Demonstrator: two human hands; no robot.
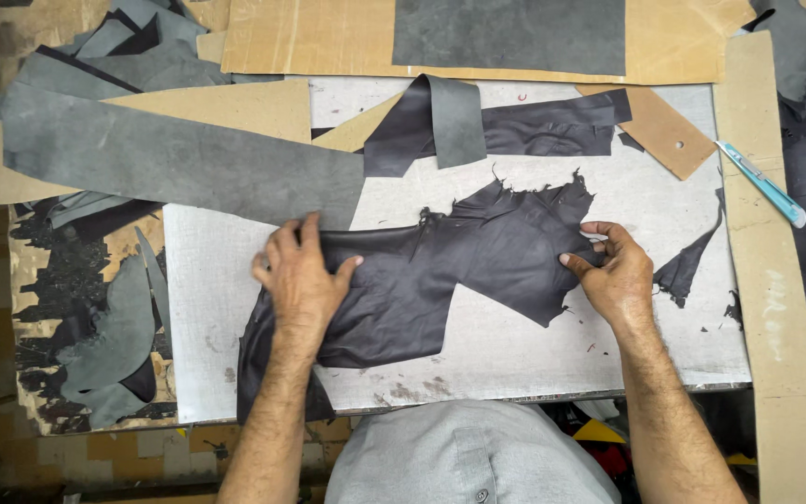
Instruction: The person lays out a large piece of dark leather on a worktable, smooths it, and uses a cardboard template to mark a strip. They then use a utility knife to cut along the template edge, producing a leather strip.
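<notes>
A ragged piece of dark leather point(478, 266) lies spread across a pale cutting board point(534, 355) in front of me. My left hand point(300, 275) presses flat on its left part, fingers apart. At the leather's right edge, my right hand point(613, 266) pinches the material between thumb and fingers. The leather's lower left corner hangs over the board's near edge.
A folded dark strip point(478, 126) lies at the back of the board. Grey leather offcuts point(179, 163) and tan cardboard patterns point(767, 280) surround it. A light blue utility knife point(762, 184) rests on the right cardboard strip. A small dark scrap point(692, 266) lies right of my hand.
</notes>
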